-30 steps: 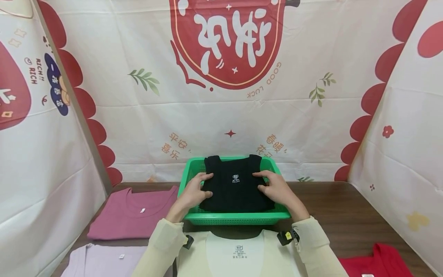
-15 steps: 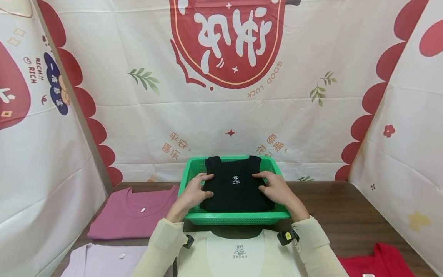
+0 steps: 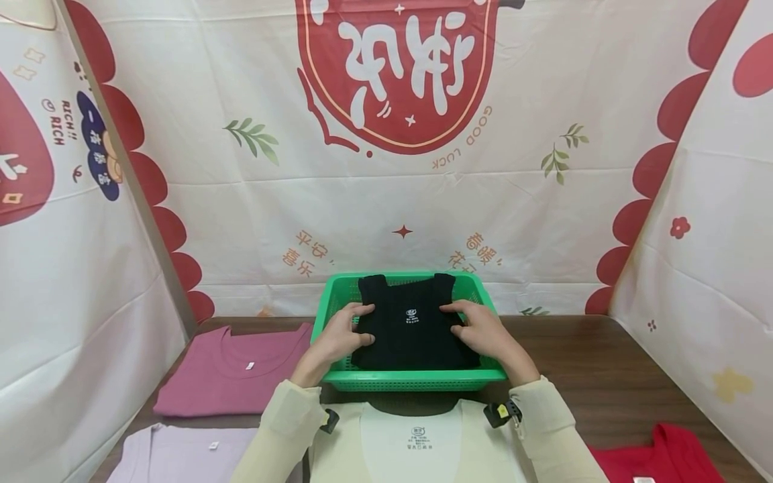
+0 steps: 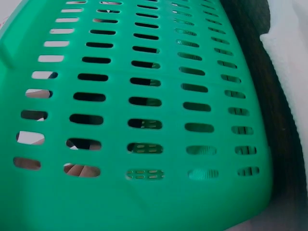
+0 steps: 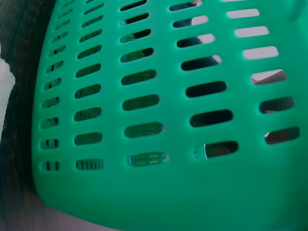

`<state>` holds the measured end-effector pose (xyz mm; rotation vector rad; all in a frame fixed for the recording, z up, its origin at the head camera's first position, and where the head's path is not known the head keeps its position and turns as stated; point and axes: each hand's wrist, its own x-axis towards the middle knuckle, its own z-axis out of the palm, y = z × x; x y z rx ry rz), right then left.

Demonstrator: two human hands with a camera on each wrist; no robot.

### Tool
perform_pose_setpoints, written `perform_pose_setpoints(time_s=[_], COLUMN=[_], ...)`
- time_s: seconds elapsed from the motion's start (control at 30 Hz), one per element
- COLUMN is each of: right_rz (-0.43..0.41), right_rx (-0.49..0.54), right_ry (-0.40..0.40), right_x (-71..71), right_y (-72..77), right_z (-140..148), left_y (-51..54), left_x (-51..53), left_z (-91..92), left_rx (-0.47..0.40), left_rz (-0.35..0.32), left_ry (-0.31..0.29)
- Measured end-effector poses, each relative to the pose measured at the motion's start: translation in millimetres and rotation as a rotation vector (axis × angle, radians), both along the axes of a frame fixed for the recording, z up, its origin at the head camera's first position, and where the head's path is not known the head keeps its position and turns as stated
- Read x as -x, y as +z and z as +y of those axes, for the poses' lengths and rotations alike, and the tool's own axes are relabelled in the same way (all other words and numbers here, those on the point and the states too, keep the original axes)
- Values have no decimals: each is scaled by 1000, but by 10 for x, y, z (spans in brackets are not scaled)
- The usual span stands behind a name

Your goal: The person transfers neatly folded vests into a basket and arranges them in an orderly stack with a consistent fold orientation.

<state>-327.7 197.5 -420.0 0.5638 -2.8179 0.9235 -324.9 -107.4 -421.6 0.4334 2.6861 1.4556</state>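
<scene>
A folded black shirt (image 3: 417, 335) with a small white print lies in the green basket (image 3: 417, 379), its two shoulder parts against the far side. My left hand (image 3: 338, 335) touches the shirt's left side, with thumb and index finger spread on the cloth. On the right side, my right hand (image 3: 483, 329) rests in the same way, thumb and index finger apart. The other fingers are partly hidden. Both wrist views show only the basket's slotted wall (image 4: 115, 192), (image 5: 183, 197), with no hand in sight.
A folded pink shirt (image 3: 235, 382) lies left of the basket, a lilac one (image 3: 181, 456) nearer. At the near right is a red shirt (image 3: 664, 459); a cream garment (image 3: 410, 449) is in front of the basket. A printed cloth (image 3: 386, 201) hangs behind the table (image 3: 580, 362).
The black shirt's far edge has sunk slightly into the basket, and its left edge has shifted a little to the right. Both hands have stayed nearly still.
</scene>
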Motion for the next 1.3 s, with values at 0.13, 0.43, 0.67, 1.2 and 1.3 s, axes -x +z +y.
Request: perform_pose_setpoints(time_s=[0.13, 0.43, 0.67, 1.2, 1.3], right_rz=[4, 10, 19, 12, 18], right_rx=[-6, -24, -61, -43, -45], right_ry=[5, 5, 7, 2, 5], right_x=[2, -1, 0, -11, -13], right_y=[3, -8, -8, -14, -14], right_z=[1, -9, -12, -23, -22], left_y=[-6, -16, -13, -22, -21], left_x=[5, 1, 1, 5, 8], left_z=[-3, -1, 9, 2, 3], left_rx=[0, 29, 43, 34, 31], left_rz=[3, 0, 0, -2, -5], left_ry=[-7, -15, -21, -53, -47])
